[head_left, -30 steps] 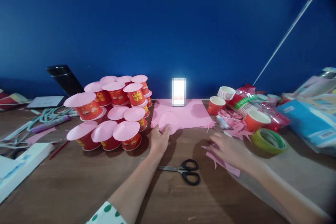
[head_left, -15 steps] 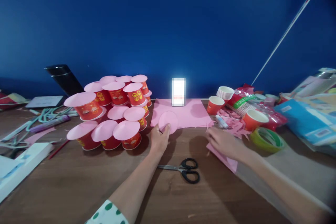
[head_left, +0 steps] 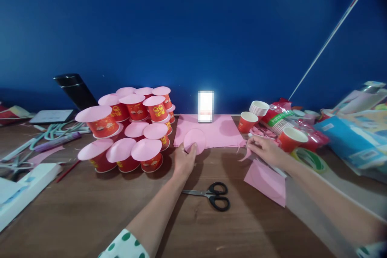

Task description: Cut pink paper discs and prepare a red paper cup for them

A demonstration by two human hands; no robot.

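Can't read the lit screen (head_left: 206,105), it's pixelated. Right hand (head_left: 267,149) hides some pink scraps (head_left: 263,132); its forearm (head_left: 319,203) covers part of the tape roll (head_left: 317,161). White box (head_left: 26,197) runs off my left edge, left sleeve (head_left: 124,246) off the bottom.

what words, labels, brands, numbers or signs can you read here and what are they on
"PAPER" on the plastic bag; the rest is blurred.
Yellow print on the red cups: too small to read.
Label on the blue packet: too blurred.
Phone screen: pixelated, unreadable.
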